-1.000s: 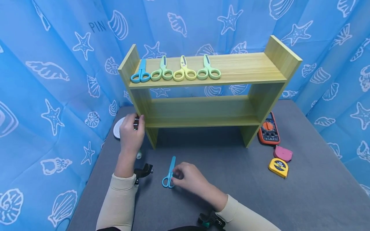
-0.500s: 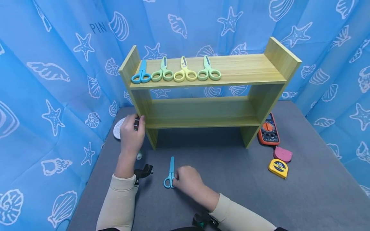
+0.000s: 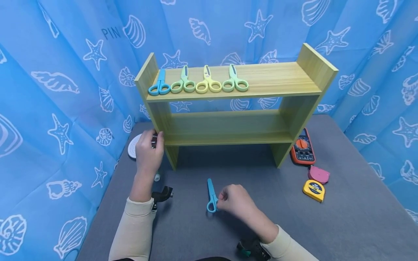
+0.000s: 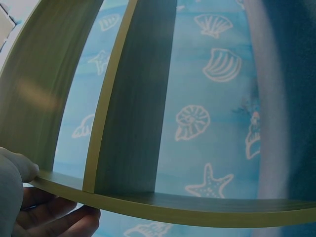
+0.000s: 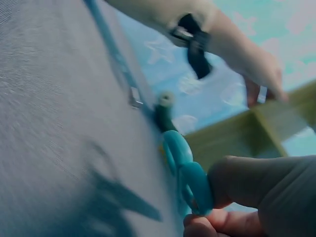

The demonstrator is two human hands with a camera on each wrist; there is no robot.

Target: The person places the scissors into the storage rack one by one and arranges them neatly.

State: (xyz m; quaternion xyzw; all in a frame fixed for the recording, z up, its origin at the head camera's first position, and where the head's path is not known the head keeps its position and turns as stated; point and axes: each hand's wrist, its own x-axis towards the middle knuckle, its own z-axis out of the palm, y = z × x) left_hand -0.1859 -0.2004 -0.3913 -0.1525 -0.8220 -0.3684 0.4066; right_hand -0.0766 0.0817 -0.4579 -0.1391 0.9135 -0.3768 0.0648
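Note:
In the head view, my right hand (image 3: 236, 201) pinches a pair of blue scissors (image 3: 211, 192) by one finger loop. Their blades point away from me. In the right wrist view, the loops of the scissors (image 5: 175, 148) stand beside thumb and fingertips, and a separate shadow falls on the grey tabletop. My left hand (image 3: 149, 150) grips the left side panel of a two-tier wooden shelf (image 3: 277, 78); in the left wrist view, thumb and fingers of that hand (image 4: 49, 212) lie on either side of the panel edge (image 4: 148, 206).
Along the top board lie blue scissors (image 3: 159, 87), green scissors (image 3: 183, 83), yellow scissors (image 3: 208, 84) and another green pair (image 3: 234, 83). Right of the shelf are a multimeter (image 3: 303, 148), a pink tape measure (image 3: 318, 175) and a yellow tape measure (image 3: 314, 190). A white disc (image 3: 132, 146) lies left.
My right hand has moved to the right, and the blue scissors have come along with it, their blades swinging to tilt left. The left hand has stayed on the shelf panel.

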